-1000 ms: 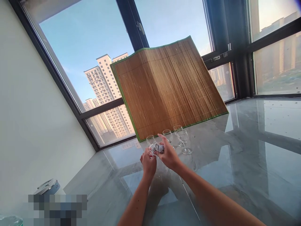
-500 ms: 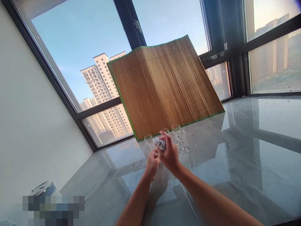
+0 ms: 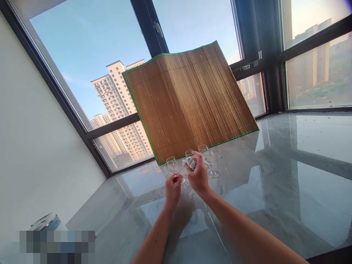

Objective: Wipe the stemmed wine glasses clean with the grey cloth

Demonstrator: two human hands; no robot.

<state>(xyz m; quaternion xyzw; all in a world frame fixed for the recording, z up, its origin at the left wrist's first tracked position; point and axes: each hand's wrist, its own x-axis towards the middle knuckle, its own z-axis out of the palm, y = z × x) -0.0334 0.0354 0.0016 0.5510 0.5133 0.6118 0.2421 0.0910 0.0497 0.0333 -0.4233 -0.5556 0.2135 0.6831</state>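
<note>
From where I stand, the left hand [image 3: 173, 189] is closed at the lower part of a clear stemmed glass [image 3: 172, 169], raised over the grey ledge [image 3: 244, 216] towards its far edge. Whether the fingers pinch stem or foot cannot be determined. The right hand [image 3: 197, 176] grips a crumpled pale cloth [image 3: 189, 163] between thumb and fingers. The cloth sits just beside the held glass; contact cannot be confirmed.

Further stemmed glasses stand upright near the ledge's far edge: one behind the held glass, one partly hidden behind the right hand and cloth, and two to the right, of which the front glass [image 3: 208, 158] shows its foot plainly. Behind them a green-bordered slatted mat [image 3: 189, 102] leans against the window [image 3: 90, 47]. Near the ledge's left edge is a lidded container [image 3: 48, 221], partly blurred out.
</note>
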